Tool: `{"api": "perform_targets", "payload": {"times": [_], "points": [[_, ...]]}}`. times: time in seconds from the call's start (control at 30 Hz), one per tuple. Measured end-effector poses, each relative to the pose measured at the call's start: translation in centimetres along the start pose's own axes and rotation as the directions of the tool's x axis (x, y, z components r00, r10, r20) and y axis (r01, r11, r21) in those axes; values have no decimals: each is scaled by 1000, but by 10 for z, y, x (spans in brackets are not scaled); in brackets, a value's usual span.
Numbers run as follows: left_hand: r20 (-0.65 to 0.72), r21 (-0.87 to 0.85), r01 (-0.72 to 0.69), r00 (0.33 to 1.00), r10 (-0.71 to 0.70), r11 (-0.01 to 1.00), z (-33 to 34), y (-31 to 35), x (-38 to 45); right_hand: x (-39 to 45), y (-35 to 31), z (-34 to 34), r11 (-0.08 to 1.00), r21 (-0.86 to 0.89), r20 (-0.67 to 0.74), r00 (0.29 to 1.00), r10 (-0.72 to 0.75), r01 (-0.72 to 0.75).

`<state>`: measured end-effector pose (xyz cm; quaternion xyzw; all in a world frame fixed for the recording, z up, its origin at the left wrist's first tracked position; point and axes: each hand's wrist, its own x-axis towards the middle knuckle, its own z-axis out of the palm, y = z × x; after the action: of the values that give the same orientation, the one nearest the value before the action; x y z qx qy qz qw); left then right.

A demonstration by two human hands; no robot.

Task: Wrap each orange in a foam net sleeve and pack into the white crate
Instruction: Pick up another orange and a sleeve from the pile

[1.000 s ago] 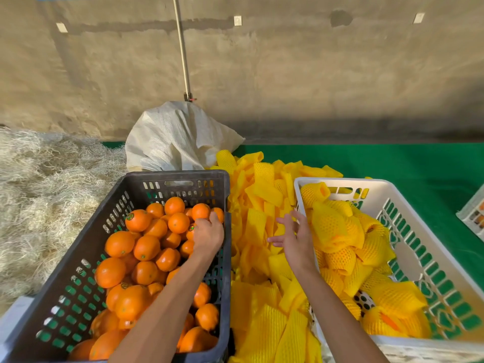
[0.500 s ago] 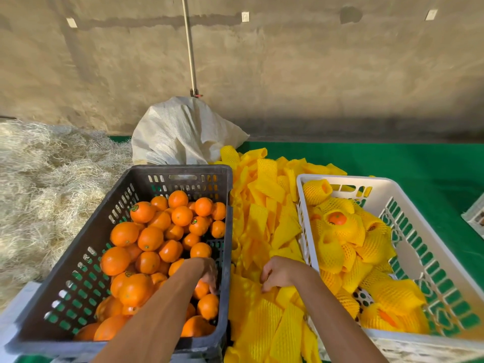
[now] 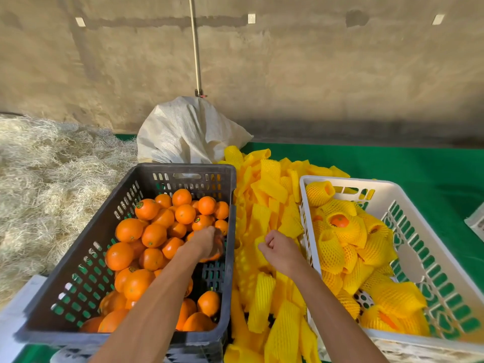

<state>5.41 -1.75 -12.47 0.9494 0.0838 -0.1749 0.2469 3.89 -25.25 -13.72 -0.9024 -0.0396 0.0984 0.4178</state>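
Observation:
Loose oranges (image 3: 153, 234) fill a dark plastic crate (image 3: 183, 169) on the left. My left hand (image 3: 205, 241) reaches into its right side and curls round an orange (image 3: 216, 254) that is mostly hidden under the fingers. A pile of yellow foam net sleeves (image 3: 267, 189) lies between the two crates. Over this pile, my right hand (image 3: 281, 248) is curled in a fist and pinches a foam net sleeve (image 3: 259, 243) at its edge. The white crate (image 3: 345, 180) on the right holds several oranges wrapped in sleeves (image 3: 340, 226).
A white woven sack (image 3: 188, 132) stands behind the dark crate against a concrete wall. Dry straw (image 3: 47, 179) covers the ground to the left. A green mat (image 3: 419, 166) lies under the crates. The corner of another white crate (image 3: 475, 224) shows at the right edge.
My left hand drew back from the far oranges to the crate's right side and closed on one. My right hand left the white crate, dropped onto the sleeve pile and curled shut.

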Motion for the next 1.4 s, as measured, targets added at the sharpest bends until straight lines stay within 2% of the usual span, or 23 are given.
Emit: {"api": "perform_targets", "payload": {"times": [0.03, 0.1, 0.17, 0.23, 0.27, 0.3, 0.37, 0.4, 0.47, 0.57, 0.63, 0.7, 0.8, 0.93, 1.03, 1.13, 1.27, 1.33, 1.4], "points": [[-130, 74, -44, 990, 53, 996, -7, 3, -3, 0, -2, -1, 999, 36, -85, 996, -14, 17], [-385, 23, -169, 908, 165, 985, -17, 10, -10, 2, -6, -5, 992, 117, -235, 972, -17, 46], [-636, -66, -354, 735, 234, 933, -20, 21, -18, 4, -7, -9, 972, 228, -311, 950, 11, 63], [-746, -67, -549, 583, 324, 833, -21, 36, -27, 4, -10, -14, 884, 463, -257, 965, 61, 68], [-765, -96, -646, 534, 359, 758, -21, 45, -30, 4, -13, -17, 788, 614, -180, 980, 83, 46], [-770, -167, -718, 523, 365, 676, -20, 55, -34, 4, -16, -20, 660, 751, -87, 993, 86, 9], [-763, -315, -784, 544, 348, 536, -14, 73, -39, 6, -19, -25, 417, 906, 50, 997, 61, -71], [-740, -391, -778, 583, 335, 492, -9, 79, -39, 6, -20, -27, 340, 935, 94, 994, 48, -105], [-671, -505, -740, 660, 337, 444, -3, 85, -39, 5, -21, -29, 284, 948, 150, 989, 2, -144], [-576, -636, -671, 742, 344, 382, -5, 82, -40, 3, -19, -27, 360, 928, 119, 992, -42, -96], [-538, -678, -638, 770, 344, 366, -7, 81, -41, 3, -18, -24, 503, 864, 33, 999, -29, -14], [-501, -713, -609, 789, 356, 346, -7, 84, -45, 1, -16, -21, 616, 782, -76, 995, -61, 97], [-498, -679, -618, 785, 369, 396, -9, 87, -49, 0, -13, -15, 743, 626, -171, 972, -164, 236], [-471, -624, -622, 783, 407, 473, -10, 86, -50, 4, -5, -8, 938, 310, -214, 973, -89, 154], [-401, -587, -583, 812, 424, 561, -9, 86, -51, 5, -8, -8, 951, 246, -217, 967, -132, 185], [-309, -560, -571, 816, 488, 601, -5, 86, -52, 7, -3, -3, 947, 233, -195, 965, -176, 220], [-211, -531, -594, 784, 584, 604, -5, 88, -55, 2, 5, 1, 906, 393, -198, 976, -85, 158], [-185, -562, -576, 787, 589, 594, -9, 87, -55, 2, 5, -1, 823, 534, -220, 972, -82, 191], [-162, -520, -577, 790, 591, 629, -12, 84, -55, 2, 5, -3, 794, 564, -220, 968, -119, 226]]}}
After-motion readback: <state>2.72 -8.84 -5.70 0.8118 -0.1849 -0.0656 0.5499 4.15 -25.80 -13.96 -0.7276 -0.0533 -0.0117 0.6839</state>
